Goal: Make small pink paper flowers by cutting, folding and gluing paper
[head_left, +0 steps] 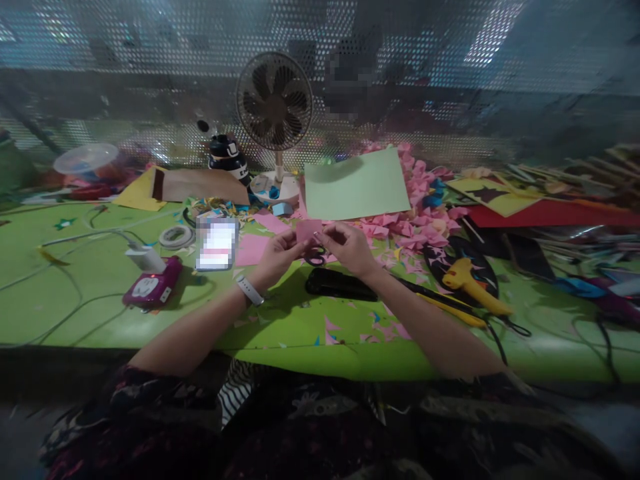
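Grn tbl (25, 313) w/ pink ppr pcs (433, 230)

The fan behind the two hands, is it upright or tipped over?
Upright: the fan stands with its round cage directly above the pole and base.

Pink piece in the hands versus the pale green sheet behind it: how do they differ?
The pink piece is small; the pale green sheet is much larger.
The left hand and right hand hold the pink piece; neither touches the pale green sheet.
Both look like plain paper.
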`<state>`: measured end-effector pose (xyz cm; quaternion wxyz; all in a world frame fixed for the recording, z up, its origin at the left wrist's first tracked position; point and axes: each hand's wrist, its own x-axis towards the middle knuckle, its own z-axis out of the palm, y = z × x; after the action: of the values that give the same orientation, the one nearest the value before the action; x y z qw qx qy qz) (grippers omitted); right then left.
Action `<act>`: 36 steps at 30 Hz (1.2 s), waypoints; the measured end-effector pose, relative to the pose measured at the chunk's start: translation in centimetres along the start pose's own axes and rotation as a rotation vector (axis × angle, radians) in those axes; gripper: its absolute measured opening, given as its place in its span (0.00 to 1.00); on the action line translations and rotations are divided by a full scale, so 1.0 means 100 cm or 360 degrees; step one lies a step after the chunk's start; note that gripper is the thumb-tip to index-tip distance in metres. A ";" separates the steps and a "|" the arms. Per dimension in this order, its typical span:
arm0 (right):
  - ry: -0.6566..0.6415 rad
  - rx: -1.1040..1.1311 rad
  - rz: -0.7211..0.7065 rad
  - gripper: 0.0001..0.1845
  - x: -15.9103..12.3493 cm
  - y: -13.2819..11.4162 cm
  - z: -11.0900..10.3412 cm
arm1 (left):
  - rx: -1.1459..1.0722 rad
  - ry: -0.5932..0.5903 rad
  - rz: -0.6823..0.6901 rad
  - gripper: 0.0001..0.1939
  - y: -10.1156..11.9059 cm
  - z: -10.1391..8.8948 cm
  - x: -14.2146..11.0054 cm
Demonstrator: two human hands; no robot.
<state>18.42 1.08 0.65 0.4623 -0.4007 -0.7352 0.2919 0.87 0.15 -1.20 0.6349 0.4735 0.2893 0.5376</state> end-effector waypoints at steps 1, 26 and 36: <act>0.0017 -0.0003 0.0000 0.23 0.000 0.000 0.000 | -0.0005 -0.0002 -0.0004 0.21 0.000 0.000 0.000; -0.0344 -0.0037 0.0211 0.21 0.001 -0.010 -0.003 | 0.0256 -0.0113 0.0082 0.31 0.011 -0.009 0.003; -0.0456 0.0296 0.0267 0.19 0.001 -0.024 -0.013 | 0.0306 -0.0141 0.0037 0.31 0.023 -0.013 0.004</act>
<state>18.80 0.07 3.15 0.3619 -0.3704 -0.7274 0.4503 -1.06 0.85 0.42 0.5924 0.5589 0.3058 0.4932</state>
